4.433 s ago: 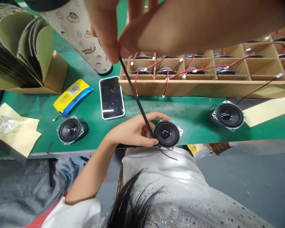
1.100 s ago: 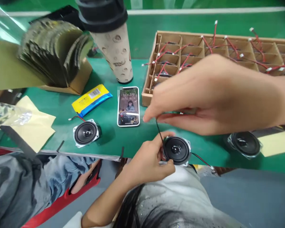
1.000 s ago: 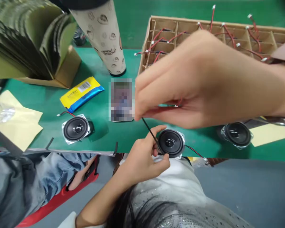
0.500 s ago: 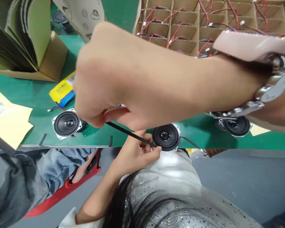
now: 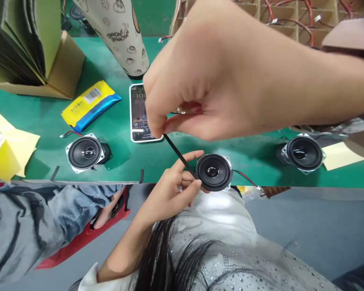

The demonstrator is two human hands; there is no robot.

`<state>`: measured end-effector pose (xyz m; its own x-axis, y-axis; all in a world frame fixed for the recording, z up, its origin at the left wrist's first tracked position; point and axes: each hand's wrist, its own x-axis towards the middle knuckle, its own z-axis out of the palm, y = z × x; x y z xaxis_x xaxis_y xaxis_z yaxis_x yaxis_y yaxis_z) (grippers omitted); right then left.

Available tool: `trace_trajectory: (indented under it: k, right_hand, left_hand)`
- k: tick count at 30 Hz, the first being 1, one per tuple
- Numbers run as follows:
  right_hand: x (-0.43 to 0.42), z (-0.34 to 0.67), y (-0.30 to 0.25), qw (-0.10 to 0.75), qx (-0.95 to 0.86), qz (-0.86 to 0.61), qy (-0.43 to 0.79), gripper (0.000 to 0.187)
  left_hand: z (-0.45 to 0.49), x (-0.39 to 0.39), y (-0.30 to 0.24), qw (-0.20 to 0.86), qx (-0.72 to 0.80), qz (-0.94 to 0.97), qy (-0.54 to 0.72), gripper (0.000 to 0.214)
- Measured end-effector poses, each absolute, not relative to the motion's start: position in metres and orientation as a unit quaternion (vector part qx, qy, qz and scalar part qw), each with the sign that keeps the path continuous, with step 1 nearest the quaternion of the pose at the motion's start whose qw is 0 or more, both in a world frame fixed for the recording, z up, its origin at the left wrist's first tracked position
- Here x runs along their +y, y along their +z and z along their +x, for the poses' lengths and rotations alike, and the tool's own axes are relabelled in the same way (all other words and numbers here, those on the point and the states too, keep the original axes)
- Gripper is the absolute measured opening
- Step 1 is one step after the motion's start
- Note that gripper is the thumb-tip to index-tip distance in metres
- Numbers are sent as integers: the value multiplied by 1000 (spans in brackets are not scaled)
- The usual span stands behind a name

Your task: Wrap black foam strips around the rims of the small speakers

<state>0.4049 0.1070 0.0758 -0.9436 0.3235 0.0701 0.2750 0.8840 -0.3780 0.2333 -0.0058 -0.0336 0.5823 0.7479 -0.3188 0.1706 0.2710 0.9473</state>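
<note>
Pinched in my right hand (image 5: 218, 76), high over the bench, is the upper end of a thin black strip (image 5: 178, 154). The strip runs taut and slanting down to the left rim of a round black speaker (image 5: 214, 173) with a metal frame. My left hand (image 5: 177, 188) grips that speaker at the bench edge. Its thumb presses on the rim where the strip meets it, and its index finger points out behind the strip. Some fingertips are hidden under the speaker. A red and black lead (image 5: 245, 178) trails from the speaker's right side.
Other speakers stand at left (image 5: 85, 152) and right (image 5: 305, 153). A phone (image 5: 138, 117), a yellow-blue packet (image 5: 89, 106), a patterned tumbler (image 5: 121, 40) and a carton of dark sheets (image 5: 67, 66) lie beyond. A divided cardboard box (image 5: 291, 22) is behind. Another person's legs (image 5: 24, 226) are at left.
My right hand has moved right and up, uncovering the phone and tumbler, and the strip stands steeper. My left index finger has straightened. The speaker stays at the bench edge.
</note>
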Motion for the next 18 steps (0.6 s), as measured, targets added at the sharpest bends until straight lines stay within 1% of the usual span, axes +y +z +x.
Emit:
trace_trajectory:
  k: [1,4,8,11,15,18]
  right_hand:
    - [104,403,80,84,-967,-183,160,35]
    - [99,399,86,91,-960,-236,119,32]
    - [94,400,82,82,-949,-267,148,32]
    - [89,402,77,103,-948,-260,154,30]
    - [85,402,76,107,-946,-265,153,33]
    - [88,405,74,119,-952,-241,146,37]
  left_hand:
    - [234,-7,-33,684,413,562,215,53]
    - [239,-16,-34,683,436,536,237,47]
    - [256,-37,-42,667,467,485,319,41]
    - [264,-48,-49,644,478,459,384,41]
    - [260,-46,-50,616,499,481,375,38]
    - [257,-41,-48,607,506,486,373,34]
